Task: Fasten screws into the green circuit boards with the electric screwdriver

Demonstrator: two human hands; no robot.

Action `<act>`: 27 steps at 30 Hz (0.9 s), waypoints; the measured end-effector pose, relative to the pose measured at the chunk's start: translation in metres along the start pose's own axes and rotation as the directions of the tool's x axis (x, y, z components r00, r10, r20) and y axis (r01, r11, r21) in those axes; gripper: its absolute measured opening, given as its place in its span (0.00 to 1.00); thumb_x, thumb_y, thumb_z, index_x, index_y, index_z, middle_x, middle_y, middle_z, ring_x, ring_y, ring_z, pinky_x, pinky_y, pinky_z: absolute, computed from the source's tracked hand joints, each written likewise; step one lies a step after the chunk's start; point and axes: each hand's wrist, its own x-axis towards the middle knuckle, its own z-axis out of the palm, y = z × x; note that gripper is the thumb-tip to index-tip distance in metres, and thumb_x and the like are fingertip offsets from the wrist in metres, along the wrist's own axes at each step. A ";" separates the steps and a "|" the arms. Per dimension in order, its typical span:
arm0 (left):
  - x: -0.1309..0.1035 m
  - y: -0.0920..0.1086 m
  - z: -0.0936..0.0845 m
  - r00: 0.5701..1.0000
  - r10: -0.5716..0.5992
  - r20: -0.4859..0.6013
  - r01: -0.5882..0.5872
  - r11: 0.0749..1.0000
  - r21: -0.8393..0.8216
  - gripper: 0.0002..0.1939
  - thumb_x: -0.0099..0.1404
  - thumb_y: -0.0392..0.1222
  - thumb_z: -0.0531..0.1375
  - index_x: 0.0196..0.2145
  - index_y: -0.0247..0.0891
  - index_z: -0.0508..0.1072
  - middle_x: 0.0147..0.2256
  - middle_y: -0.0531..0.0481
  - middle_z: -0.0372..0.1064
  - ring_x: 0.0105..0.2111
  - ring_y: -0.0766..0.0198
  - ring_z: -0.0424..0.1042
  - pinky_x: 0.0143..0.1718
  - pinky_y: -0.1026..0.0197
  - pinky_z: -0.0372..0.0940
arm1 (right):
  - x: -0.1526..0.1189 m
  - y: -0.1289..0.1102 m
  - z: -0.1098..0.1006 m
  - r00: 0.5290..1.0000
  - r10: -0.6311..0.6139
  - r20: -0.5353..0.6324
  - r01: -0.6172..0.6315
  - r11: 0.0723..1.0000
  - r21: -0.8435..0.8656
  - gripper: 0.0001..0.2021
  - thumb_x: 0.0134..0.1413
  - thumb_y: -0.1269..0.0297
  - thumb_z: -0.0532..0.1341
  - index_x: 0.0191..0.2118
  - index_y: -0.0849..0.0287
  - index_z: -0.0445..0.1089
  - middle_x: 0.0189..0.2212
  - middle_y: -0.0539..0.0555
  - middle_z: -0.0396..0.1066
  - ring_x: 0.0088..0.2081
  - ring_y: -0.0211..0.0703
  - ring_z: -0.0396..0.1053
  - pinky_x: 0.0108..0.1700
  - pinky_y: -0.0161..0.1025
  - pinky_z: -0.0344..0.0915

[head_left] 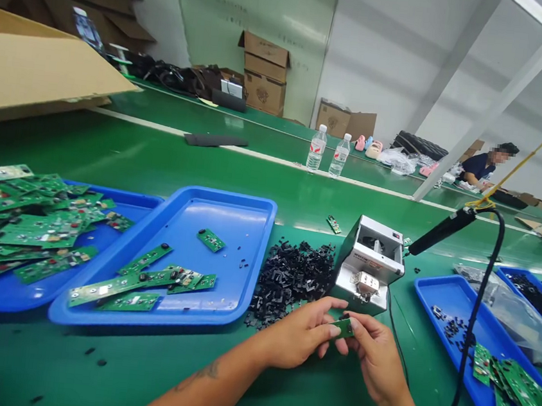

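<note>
A small green circuit board (344, 328) is pinched between my two hands in front of the grey machine. My left hand (303, 332) grips its left end with thumb and fingers closed. At its right end, the thumb and fingers of my right hand (374, 353) are closed on the same board. The fingers hide much of its underside and edges. Just behind my hands stands the grey benchtop machine (369, 262), with an opening on top and a small fitting on its front. A heap of small black plastic parts (295, 273) lies left of it.
A blue tray (267, 241) holds several green boards; another blue tray (148, 200) at far left is piled with boards. At right, a blue tray (430, 281) carries boards and small parts. A black cable (475, 315) hangs near my right hand. Two water bottles (316, 149) stand behind.
</note>
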 end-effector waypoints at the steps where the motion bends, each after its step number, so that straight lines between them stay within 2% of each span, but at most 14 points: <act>1: 0.000 0.000 0.000 1.000 0.002 0.004 -0.002 1.000 0.001 0.28 0.71 0.47 0.56 0.65 0.35 0.59 0.38 0.44 0.77 0.26 0.67 0.65 0.27 0.63 0.55 | 0.000 0.000 0.000 1.000 0.004 -0.012 -0.003 1.000 0.015 0.16 0.51 0.52 0.73 0.40 0.59 0.82 0.28 0.52 0.76 0.26 0.37 0.69 0.32 0.38 0.67; 11: -0.002 0.003 0.001 1.000 -0.010 0.008 0.010 1.000 0.009 0.31 0.71 0.51 0.57 0.66 0.35 0.59 0.39 0.43 0.78 0.27 0.65 0.65 0.30 0.60 0.57 | -0.006 -0.003 0.000 0.999 -0.007 0.040 0.006 1.000 0.029 0.15 0.54 0.52 0.71 0.40 0.59 0.81 0.28 0.52 0.76 0.28 0.39 0.70 0.36 0.42 0.71; 17: -0.002 0.003 0.000 0.999 -0.003 -0.042 0.005 0.999 0.046 0.26 0.70 0.45 0.56 0.63 0.35 0.63 0.37 0.46 0.77 0.28 0.65 0.65 0.33 0.61 0.60 | -0.006 0.002 -0.008 1.000 -0.006 0.007 0.006 0.998 -0.062 0.15 0.54 0.52 0.71 0.41 0.59 0.81 0.30 0.53 0.77 0.31 0.41 0.72 0.37 0.39 0.69; 22: -0.002 0.003 -0.001 0.999 -0.024 -0.028 0.026 0.997 0.070 0.25 0.70 0.46 0.56 0.62 0.36 0.64 0.37 0.47 0.77 0.28 0.65 0.66 0.33 0.61 0.60 | -0.004 0.003 -0.012 0.998 -0.011 0.066 0.017 0.996 -0.087 0.15 0.56 0.52 0.70 0.40 0.59 0.80 0.30 0.53 0.77 0.31 0.40 0.72 0.37 0.39 0.69; 24: -0.002 0.004 -0.001 1.000 -0.020 -0.009 0.020 0.996 0.083 0.21 0.71 0.46 0.55 0.58 0.36 0.67 0.38 0.46 0.77 0.28 0.65 0.66 0.32 0.61 0.60 | -0.003 0.002 -0.012 0.997 -0.020 0.079 0.027 0.995 -0.099 0.15 0.55 0.52 0.70 0.40 0.59 0.80 0.31 0.53 0.78 0.31 0.39 0.72 0.37 0.38 0.69; 27: -0.004 0.006 0.001 0.999 0.011 -0.040 -0.003 0.980 0.199 0.11 0.71 0.44 0.54 0.44 0.37 0.72 0.38 0.47 0.78 0.29 0.65 0.66 0.33 0.61 0.60 | -0.005 0.000 -0.010 0.998 -0.031 0.055 0.038 0.989 -0.141 0.17 0.53 0.50 0.71 0.40 0.60 0.81 0.29 0.54 0.78 0.30 0.40 0.73 0.36 0.39 0.70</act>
